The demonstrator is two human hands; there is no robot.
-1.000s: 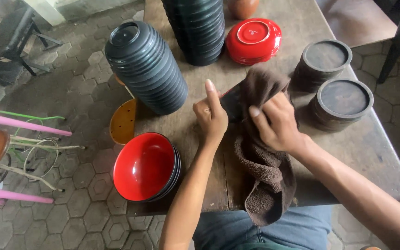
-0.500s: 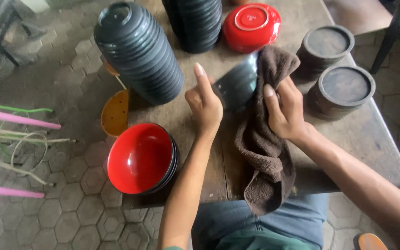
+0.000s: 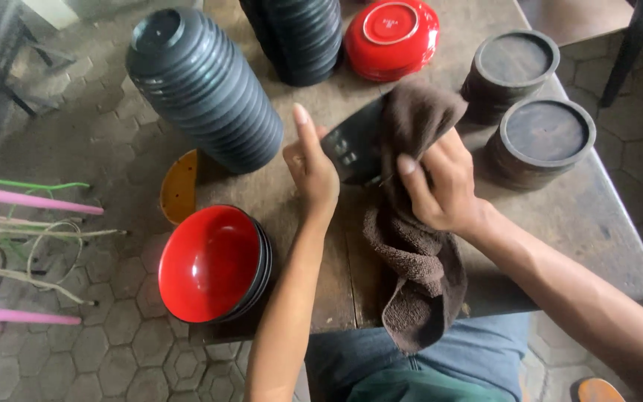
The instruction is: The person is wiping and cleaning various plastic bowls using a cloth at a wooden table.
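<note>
My left hand (image 3: 311,165) grips a black bowl (image 3: 353,145) by its rim above the wooden table (image 3: 597,216), index finger pointing up. My right hand (image 3: 440,182) presses a brown towel (image 3: 414,246) against the bowl; the towel drapes over the bowl's top and hangs past the table's near edge. Most of the bowl is hidden by the cloth and my hands.
A stack of red-lined black bowls (image 3: 213,262) sits at the table's front left corner. A tilted stack of black bowls (image 3: 202,85) lies left, another stack (image 3: 299,33) behind. An upturned red bowl (image 3: 392,37) and two dark round containers (image 3: 515,63) (image 3: 545,141) stand right.
The bowl has turned a little in my hands and my right hand has slid the towel lower along its side. The view has shifted slightly.
</note>
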